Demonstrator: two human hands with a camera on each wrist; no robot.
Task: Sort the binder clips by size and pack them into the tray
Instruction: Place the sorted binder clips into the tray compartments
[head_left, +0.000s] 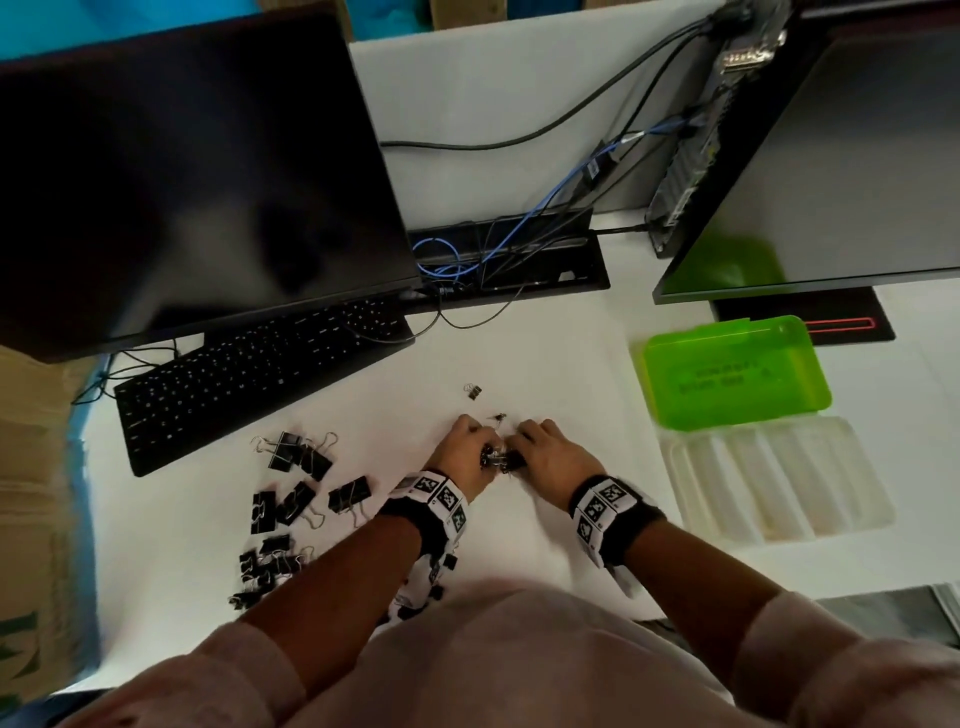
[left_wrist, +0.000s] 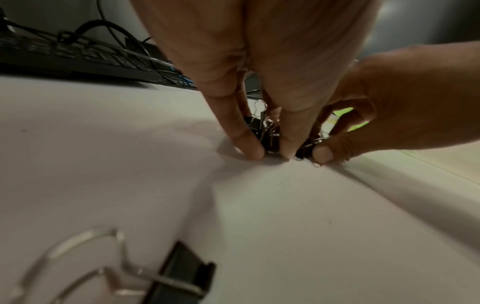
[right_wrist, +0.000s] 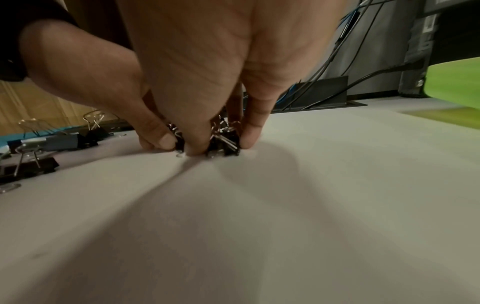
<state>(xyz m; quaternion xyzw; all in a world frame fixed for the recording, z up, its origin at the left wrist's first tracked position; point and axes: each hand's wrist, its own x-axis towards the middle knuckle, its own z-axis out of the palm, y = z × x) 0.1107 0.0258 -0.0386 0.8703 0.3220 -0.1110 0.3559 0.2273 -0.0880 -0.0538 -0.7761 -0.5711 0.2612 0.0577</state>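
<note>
A bunch of small black binder clips lies mid-table between my two hands. My left hand curls over its left side, fingertips on the table and pinching the clips. My right hand grips the right part of the bunch, its thumb pressed against it. A clear tray with long compartments lies to the right, its green lid behind it. Two stray small clips lie just beyond my hands.
Large clips and medium clips are heaped left of my hands, with smaller ones nearer me. A keyboard, two monitors and a cable box line the back of the white table.
</note>
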